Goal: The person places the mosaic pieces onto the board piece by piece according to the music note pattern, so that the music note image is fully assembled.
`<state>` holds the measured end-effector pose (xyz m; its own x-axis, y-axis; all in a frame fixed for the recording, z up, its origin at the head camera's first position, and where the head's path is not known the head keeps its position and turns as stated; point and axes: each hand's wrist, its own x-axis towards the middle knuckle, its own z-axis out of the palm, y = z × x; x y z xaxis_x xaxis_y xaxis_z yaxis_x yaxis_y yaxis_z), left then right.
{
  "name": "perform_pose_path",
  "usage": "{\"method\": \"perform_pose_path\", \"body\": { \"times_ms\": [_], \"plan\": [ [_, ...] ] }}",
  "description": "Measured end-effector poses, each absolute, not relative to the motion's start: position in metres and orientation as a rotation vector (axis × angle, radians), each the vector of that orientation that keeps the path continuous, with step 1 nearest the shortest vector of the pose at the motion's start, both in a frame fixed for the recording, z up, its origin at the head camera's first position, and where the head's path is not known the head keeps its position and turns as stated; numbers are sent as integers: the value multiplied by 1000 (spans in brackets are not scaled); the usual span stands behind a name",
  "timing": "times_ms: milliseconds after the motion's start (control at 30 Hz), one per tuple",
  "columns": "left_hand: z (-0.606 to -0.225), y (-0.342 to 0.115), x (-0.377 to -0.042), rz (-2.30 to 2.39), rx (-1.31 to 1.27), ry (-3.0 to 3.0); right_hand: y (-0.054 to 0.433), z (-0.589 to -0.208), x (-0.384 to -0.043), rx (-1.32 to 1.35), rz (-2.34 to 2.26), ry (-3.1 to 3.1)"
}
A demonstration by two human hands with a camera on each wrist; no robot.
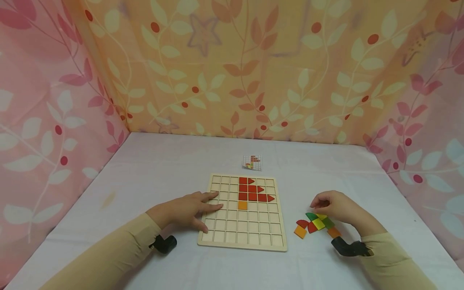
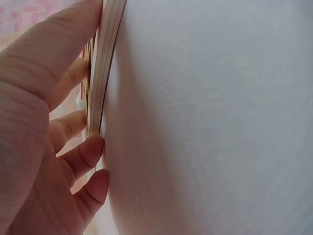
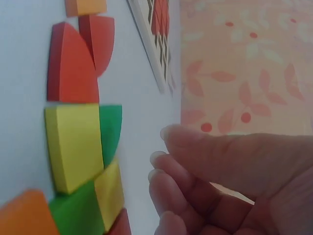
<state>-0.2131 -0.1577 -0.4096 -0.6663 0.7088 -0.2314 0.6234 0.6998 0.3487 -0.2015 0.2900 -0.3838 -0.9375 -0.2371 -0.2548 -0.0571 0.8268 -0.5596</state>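
Observation:
My left hand [image 1: 186, 209] rests spread on the left edge of a wooden grid board [image 1: 232, 241]; in the left wrist view its thumb and fingers lie along the board's side. Red square and pointed tiles [image 1: 252, 197] fill three rows in the board's upper part, and an orange square tile [image 1: 242, 205] sits just below them. Over a loose pile of coloured tiles to the right hovers my right hand [image 1: 335, 205], fingers bent, with a gap between thumb and fingertips and nothing held. In the pile are a yellow square tile [image 3: 76, 147] and a red rounded tile [image 3: 73, 63].
Behind the board lies a small printed pattern card [image 1: 251, 162]. An orange square tile [image 1: 300, 231] is at the pile's near left. The white-covered table [image 1: 163, 157] is bounded by patterned cloth walls [image 1: 232, 68] at the back and both sides.

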Motion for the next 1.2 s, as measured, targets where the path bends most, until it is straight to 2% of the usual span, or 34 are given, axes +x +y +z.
{"method": "perform_pose_path", "body": {
  "times_ms": [533,1200],
  "plan": [
    [-407,-157,-212,335,1059,2549,332,-390,-187,-172,-806,2621],
    [-407,-157,-211,348,1058,2556,322,-401,-188,-184,-700,2638]
  ]
}}
